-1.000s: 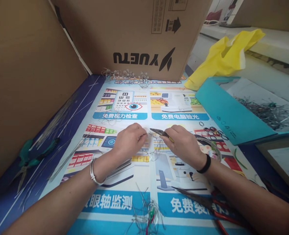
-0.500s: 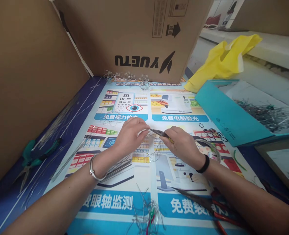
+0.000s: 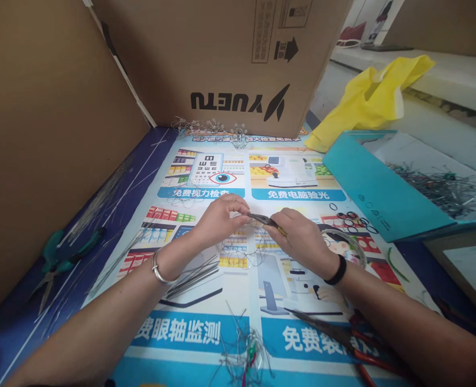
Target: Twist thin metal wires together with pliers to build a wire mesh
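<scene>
My left hand (image 3: 224,217) is closed in a pinch on thin wire (image 3: 256,252), which hangs in loose curls below the fingers. From the other side my right hand (image 3: 300,236) grips a small pair of pliers (image 3: 264,219) with dark jaws. The plier tips meet my left fingertips, where the exact bite on the wire is too small to make out. A bundle of straight wires (image 3: 195,275) lies under my left forearm. Nearer to me sits a tangle of short wires (image 3: 248,349) with green and red bits.
Red-handled long-nose pliers (image 3: 334,333) lie under my right forearm; teal-handled pliers (image 3: 55,263) are at left. A blue box (image 3: 387,199) holds wire pieces. Black rings (image 3: 351,217), a yellow bag (image 3: 367,102) and an upright cardboard wall (image 3: 222,59) surround the printed sheet.
My left hand has shifted very slightly right, toward the plier tips. My right hand stays nearly still with the pliers. The whole view has drifted a little.
</scene>
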Demonstrator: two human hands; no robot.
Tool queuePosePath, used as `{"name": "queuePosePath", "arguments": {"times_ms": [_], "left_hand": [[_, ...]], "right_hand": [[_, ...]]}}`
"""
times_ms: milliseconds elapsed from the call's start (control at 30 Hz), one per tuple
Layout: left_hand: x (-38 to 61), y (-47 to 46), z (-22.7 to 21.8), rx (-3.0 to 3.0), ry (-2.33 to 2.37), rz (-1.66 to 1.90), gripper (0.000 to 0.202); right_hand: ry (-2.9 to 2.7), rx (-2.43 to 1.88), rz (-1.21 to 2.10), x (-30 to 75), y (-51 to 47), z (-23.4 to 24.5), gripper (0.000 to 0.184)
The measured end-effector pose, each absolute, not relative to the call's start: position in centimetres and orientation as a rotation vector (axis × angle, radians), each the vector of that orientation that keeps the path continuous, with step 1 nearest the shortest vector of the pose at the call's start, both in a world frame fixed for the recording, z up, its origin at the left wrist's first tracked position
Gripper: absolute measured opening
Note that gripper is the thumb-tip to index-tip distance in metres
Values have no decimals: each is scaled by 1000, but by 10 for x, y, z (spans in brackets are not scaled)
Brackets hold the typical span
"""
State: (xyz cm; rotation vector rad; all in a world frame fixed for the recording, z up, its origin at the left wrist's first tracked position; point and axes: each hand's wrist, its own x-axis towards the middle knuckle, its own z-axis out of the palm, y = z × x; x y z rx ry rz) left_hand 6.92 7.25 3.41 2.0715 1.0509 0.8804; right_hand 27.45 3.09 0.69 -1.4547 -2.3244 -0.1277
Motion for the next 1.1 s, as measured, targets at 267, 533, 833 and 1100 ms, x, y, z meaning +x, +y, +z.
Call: {"name": "queuePosePath", "arguments": {"times_ms": [267,533,833,1100], "left_hand": [[68,68,37,1976,1110,833,8],[67,66,40,1956,1206,805,13],[67,65,41,2068,1108,826,15],[67,65,38,2087,1040,800,16]], "right_hand": [[-2266,-1433,-106,279,29,9,32],[-2320,-1317,-250,277,23,18,31],[-2496,-1469,-441,267,13,32,26],[-2510,-1512,-438,263,14,32,25]]}}
